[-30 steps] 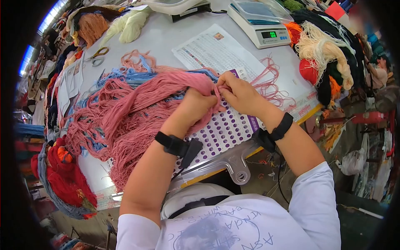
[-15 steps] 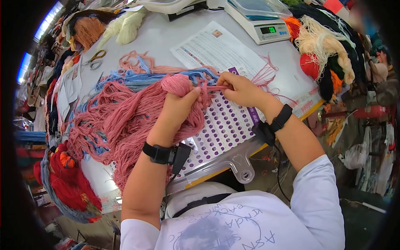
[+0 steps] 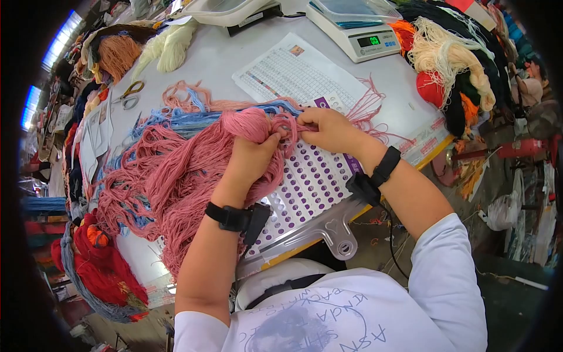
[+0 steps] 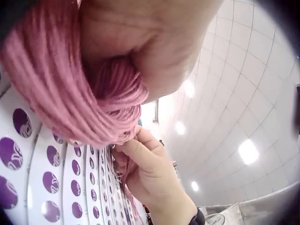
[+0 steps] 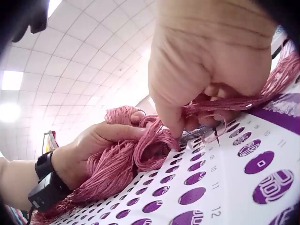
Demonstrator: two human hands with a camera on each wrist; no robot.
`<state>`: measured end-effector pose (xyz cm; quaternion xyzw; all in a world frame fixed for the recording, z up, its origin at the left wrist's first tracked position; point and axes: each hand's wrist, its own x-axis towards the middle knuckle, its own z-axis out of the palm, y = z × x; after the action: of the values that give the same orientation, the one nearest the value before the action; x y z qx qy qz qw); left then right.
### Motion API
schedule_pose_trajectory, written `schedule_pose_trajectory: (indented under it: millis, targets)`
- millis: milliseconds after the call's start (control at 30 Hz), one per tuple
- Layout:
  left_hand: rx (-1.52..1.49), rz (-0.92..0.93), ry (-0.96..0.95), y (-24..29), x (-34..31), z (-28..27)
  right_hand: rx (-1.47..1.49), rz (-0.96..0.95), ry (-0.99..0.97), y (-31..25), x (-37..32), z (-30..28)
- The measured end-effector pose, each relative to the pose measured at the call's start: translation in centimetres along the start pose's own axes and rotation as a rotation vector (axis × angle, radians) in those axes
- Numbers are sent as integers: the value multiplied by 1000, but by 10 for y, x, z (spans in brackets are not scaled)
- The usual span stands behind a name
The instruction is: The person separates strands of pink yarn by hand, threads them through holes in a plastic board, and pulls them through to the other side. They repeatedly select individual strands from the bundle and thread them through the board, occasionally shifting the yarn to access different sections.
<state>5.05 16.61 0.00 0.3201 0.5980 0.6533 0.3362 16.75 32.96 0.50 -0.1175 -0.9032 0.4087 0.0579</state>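
Observation:
A thick hank of pink yarn [image 3: 193,161] spreads over the left half of the table, its upper end bunched into a smooth roll. My left hand [image 3: 253,157] grips this bunched end, fingers curled round the strands. To its right, my right hand [image 3: 331,130] pinches a thinner bundle of pink strands [image 5: 225,104], which runs out past the hand. Between the hands the strands form a loop [image 5: 154,150]. Beneath lies a white card with purple dots [image 3: 305,188]. Blue yarn [image 3: 187,120] shows under the pink hank.
A printed chart [image 3: 299,67] lies beyond the hands, with a digital scale [image 3: 372,42] behind it. Scissors [image 3: 132,94] rest at the left. Cream yarn [image 3: 448,56] heaps at the right edge, and red yarn [image 3: 99,267] hangs at the left front. A clear clip-shaped plastic piece [image 3: 337,234] juts over the front edge.
My left hand moved left and turned the bunched pink end over, drawing apart from the right hand, then came slightly closer again. The right hand keeps its pinch on the strands.

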Motion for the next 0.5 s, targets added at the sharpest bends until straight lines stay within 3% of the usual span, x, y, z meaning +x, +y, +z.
schedule_pose_trajectory:
  millis: [133, 233, 400, 500]
  targets:
    - [215, 11, 81, -15, 6, 3, 87, 8, 3, 3, -1, 0]
    - [280, -135, 109, -2, 6, 12, 137, -14, 22, -2, -2, -2]
    - [482, -264, -20, 25, 8, 18, 337, 30, 13, 0, 0, -2]
    - [498, -150, -13, 8, 13, 18, 368, 16, -3, -1, 0, -3]
